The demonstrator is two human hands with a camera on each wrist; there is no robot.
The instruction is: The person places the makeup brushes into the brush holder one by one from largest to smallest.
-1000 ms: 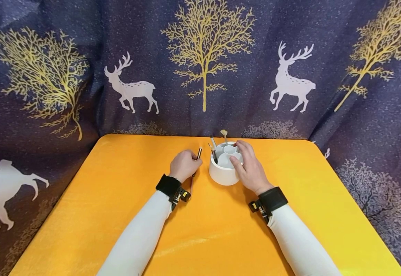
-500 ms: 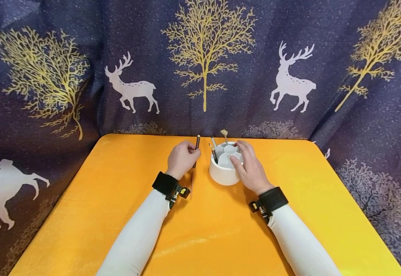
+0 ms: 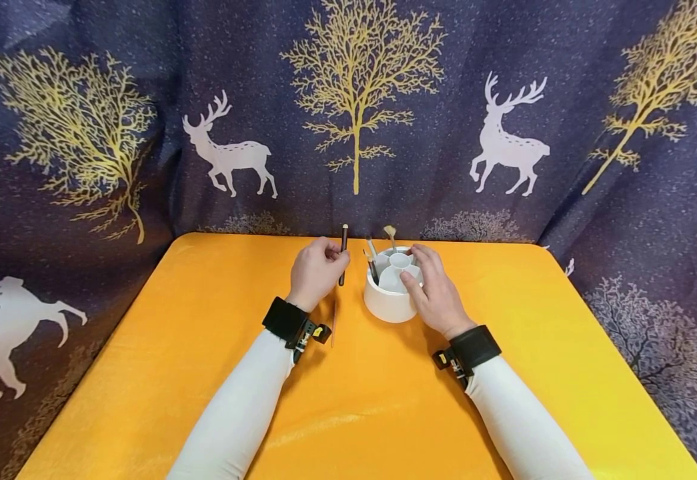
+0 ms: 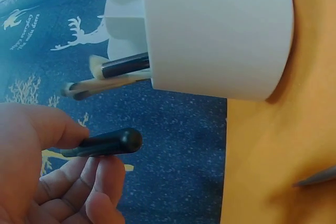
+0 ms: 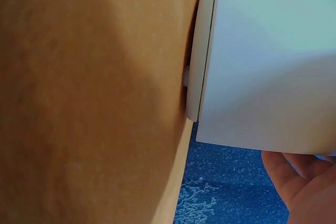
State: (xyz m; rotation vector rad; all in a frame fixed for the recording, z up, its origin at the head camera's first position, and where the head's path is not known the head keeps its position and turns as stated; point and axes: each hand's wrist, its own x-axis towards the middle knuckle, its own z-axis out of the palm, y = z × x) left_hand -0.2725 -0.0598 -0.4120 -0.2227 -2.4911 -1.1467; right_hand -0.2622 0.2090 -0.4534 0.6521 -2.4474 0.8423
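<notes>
My left hand point(image 3: 317, 272) pinches a dark-handled makeup brush point(image 3: 344, 239) between thumb and fingers, nearly upright with its pale tip up. In the left wrist view, the rounded handle end of this brush point(image 4: 123, 141) points toward the holder. A round white brush holder point(image 3: 389, 305), divided into compartments, stands just right of that hand. Several brushes point(image 3: 373, 267) lean in its left and back compartments. My right hand point(image 3: 438, 293) holds the right side of the holder at its rim, thumb over the top. In the right wrist view its fingers point(image 5: 281, 174) lie against the white wall.
A thin stick-like thing point(image 3: 333, 325) lies on the orange tabletop point(image 3: 348, 413), near the left wrist; its pointed end point(image 4: 315, 177) shows in the left wrist view. Behind the table's back edge hangs a dark curtain point(image 3: 300, 120) with deer and trees.
My left hand has lifted the brush and drawn slightly left and away from me, turning it more upright. The right hand and holder have stayed in place.
</notes>
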